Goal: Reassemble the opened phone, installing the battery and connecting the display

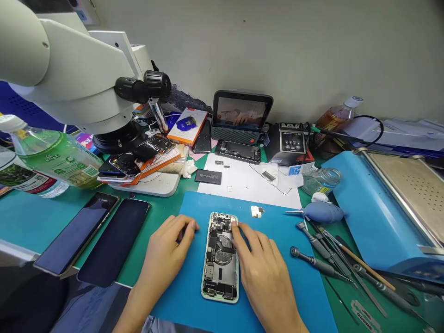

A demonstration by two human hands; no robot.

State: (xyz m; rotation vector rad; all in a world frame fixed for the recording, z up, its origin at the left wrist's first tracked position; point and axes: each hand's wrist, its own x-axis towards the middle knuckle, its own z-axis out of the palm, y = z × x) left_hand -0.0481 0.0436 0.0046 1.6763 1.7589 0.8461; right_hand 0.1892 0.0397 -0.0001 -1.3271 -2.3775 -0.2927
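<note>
Right hand (258, 261) lies flat beside the opened phone (221, 257), index fingertip pressing its upper right corner; nothing gripped. Left hand (166, 256) rests loosely curled on the blue mat (277, 286), just left of the phone, holding nothing. Phone lies face-open, mid-mat. Screwdrivers (319, 263) lie right; two dark screens (93, 238) left; microscope (76, 69) above.

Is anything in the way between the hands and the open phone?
Nothing visible. The right hand already lies along the open phone, a fingertip on its top right corner. The left hand rests on the blue mat just left of the phone, with only bare mat between them.
</note>
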